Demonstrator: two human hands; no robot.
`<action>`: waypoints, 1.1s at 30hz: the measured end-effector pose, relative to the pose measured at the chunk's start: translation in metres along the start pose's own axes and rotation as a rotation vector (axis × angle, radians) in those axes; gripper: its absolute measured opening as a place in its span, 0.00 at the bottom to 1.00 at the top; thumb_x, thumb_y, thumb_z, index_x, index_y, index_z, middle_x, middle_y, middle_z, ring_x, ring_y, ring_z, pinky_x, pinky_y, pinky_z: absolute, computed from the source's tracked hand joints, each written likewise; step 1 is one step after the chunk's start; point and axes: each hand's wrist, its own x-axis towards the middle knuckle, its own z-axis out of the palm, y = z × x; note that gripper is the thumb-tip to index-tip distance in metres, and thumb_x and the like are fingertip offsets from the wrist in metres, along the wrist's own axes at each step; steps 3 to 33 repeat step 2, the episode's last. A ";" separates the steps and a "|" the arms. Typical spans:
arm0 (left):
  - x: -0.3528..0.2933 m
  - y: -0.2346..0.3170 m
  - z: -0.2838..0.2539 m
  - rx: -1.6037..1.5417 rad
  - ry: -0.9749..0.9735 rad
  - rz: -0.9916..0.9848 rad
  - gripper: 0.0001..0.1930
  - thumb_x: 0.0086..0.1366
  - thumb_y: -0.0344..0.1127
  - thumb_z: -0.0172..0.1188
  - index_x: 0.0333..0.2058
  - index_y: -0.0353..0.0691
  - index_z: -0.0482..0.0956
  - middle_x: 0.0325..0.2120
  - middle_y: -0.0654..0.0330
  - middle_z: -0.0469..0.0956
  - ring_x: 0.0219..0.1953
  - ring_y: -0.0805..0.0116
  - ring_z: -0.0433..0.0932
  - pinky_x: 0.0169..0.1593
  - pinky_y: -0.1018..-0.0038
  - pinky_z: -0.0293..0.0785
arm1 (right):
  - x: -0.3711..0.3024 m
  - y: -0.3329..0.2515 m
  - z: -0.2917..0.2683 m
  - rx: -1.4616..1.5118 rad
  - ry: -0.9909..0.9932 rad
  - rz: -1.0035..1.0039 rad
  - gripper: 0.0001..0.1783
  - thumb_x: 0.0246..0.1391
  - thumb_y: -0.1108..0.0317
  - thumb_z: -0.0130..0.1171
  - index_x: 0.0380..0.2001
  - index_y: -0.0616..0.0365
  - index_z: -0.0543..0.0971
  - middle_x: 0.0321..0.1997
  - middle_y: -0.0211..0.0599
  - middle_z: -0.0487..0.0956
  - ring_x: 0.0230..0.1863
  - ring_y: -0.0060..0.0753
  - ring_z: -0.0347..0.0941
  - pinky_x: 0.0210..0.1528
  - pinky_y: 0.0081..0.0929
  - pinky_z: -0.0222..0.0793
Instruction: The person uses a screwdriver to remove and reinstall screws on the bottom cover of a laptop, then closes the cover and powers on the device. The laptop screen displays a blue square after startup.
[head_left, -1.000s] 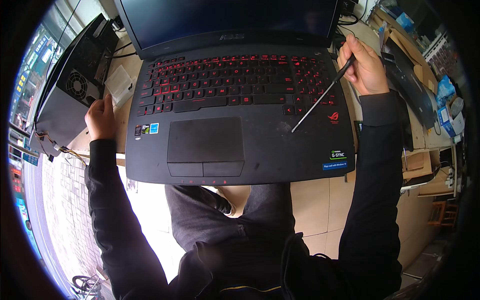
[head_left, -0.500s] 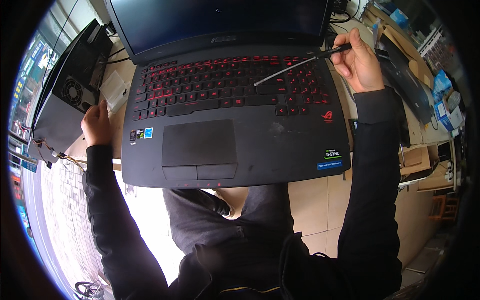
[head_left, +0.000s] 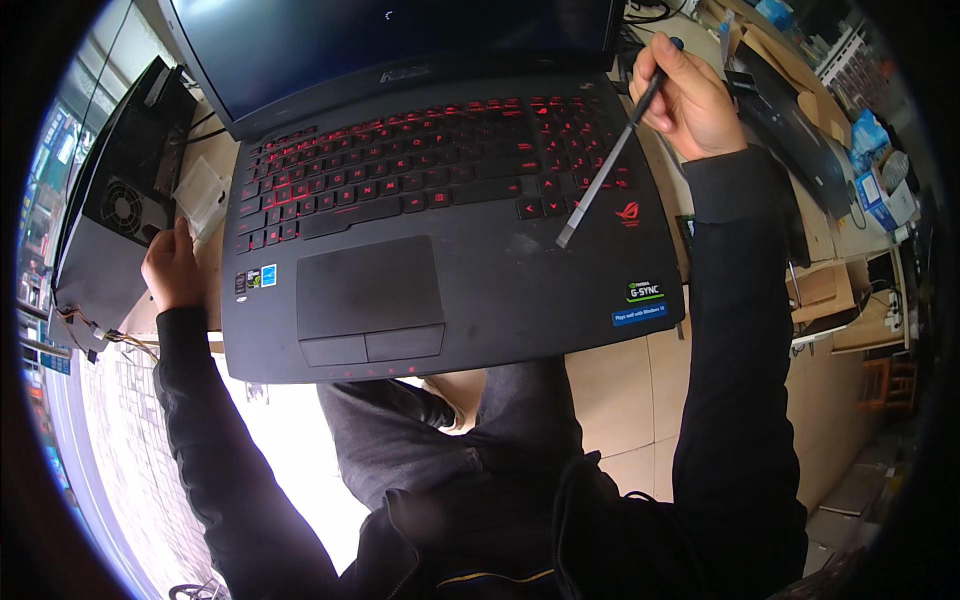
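Observation:
A large black laptop (head_left: 500,290) with a red-lit keyboard (head_left: 380,165) lies opened in front of me. Its screen (head_left: 390,60) is dark except for a small light mark. My right hand (head_left: 690,105), closed, grips the dark handle of a long screwdriver (head_left: 605,175). The grey shaft slants down to the left, its tip above the palm rest near the arrow keys; whether it touches is hard to tell. Beside the laptop's left edge, my left hand (head_left: 172,268) rests with curled fingers, and nothing shows in it. A clear plastic box (head_left: 200,198) sits just beyond.
A dark computer case (head_left: 120,200) with a fan grille and loose cables stands at the left. On the right of the table (head_left: 840,235) are a dark flat panel (head_left: 790,130), cardboard (head_left: 775,60), and a blue-white box (head_left: 880,215). Cables lie behind the laptop.
The screwdriver has swung from pointing left over the keyboard to pointing down over the palm rest. The whole view has shifted, with the laptop now farther left and slightly tilted.

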 end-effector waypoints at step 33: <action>0.001 -0.002 -0.001 0.022 -0.001 -0.008 0.17 0.67 0.41 0.60 0.24 0.32 0.79 0.17 0.53 0.74 0.20 0.67 0.70 0.30 0.69 0.69 | 0.000 -0.001 -0.001 -0.002 -0.024 0.016 0.22 0.68 0.48 0.49 0.32 0.57 0.74 0.19 0.28 0.68 0.16 0.16 0.57 0.19 0.13 0.52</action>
